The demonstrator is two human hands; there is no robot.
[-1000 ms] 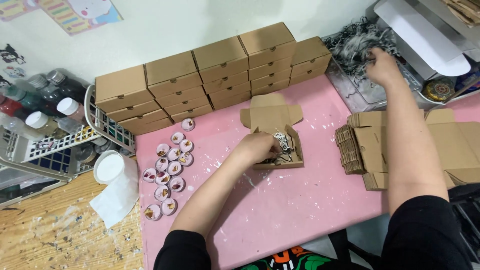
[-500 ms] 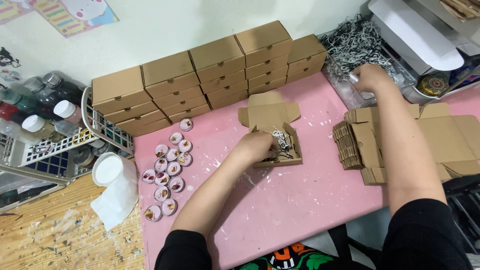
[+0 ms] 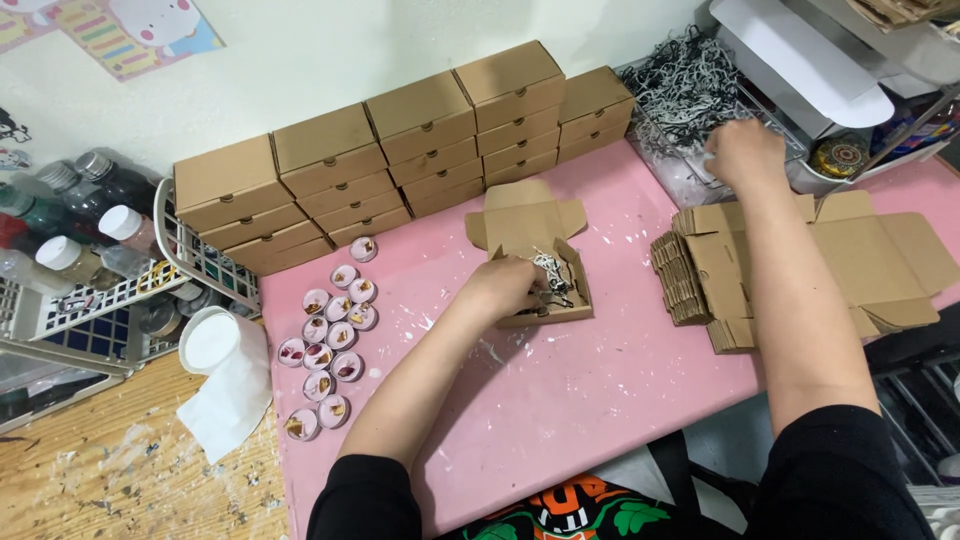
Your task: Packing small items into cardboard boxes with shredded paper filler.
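A pink table top, flecked with white paint, stands against a pale wall, with closed brown cardboard boxes stacked in rows along its back edge. Near the middle lies a small open box, lid flap folded back, with grey shredded paper inside. The left hand rests on the box's near-left edge, fingers curled down into it; whether they grip anything I cannot tell. The right hand reaches to the back right, fingers bent into a heap of grey paper shred, apparently pinching some. Between the hands sits a stack of flat, unfolded boxes. Small round tins cluster to the left.
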